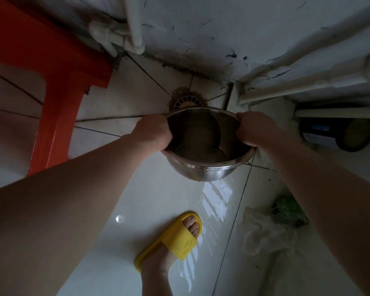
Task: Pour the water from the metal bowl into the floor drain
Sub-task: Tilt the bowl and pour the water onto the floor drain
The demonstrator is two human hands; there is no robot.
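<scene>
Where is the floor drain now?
In the head view, the floor drain sits upper centre, near the wall corner, just beyond the metal bowl.

Both bare arms stretch forward and down, the left hand (153, 133) and the right hand (255, 130) curled closed at the same height, knuckles up, thumbs turned inward, well apart, one foot (175, 246) planted below.

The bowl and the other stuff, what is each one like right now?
metal bowl: tipped toward the drain, held by both rims
left hand: gripping the bowl's rim
right hand: gripping the bowl's rim
floor drain: grate on, partly hidden by the bowl
floor tiles: wet
</scene>
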